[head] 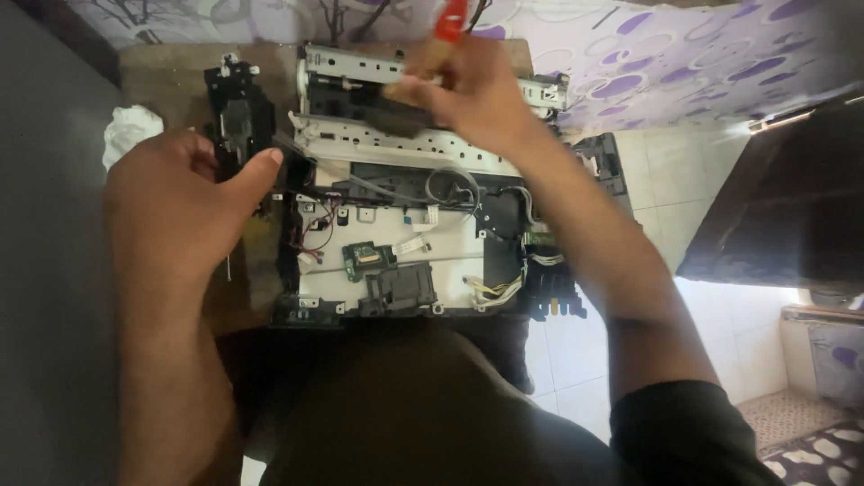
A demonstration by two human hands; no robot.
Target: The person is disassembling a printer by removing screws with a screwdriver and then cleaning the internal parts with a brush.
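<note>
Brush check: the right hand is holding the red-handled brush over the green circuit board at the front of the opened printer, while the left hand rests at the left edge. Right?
Not quite. The head view shows the right hand holding the red-handled brush over the metal carriage frame at the back of the opened printer, not over the green circuit board. The left hand does rest at the left edge.

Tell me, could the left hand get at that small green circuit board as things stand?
Probably yes: the left hand rests at the opened printer's left edge, and the green circuit board lies uncovered nearby.
</note>
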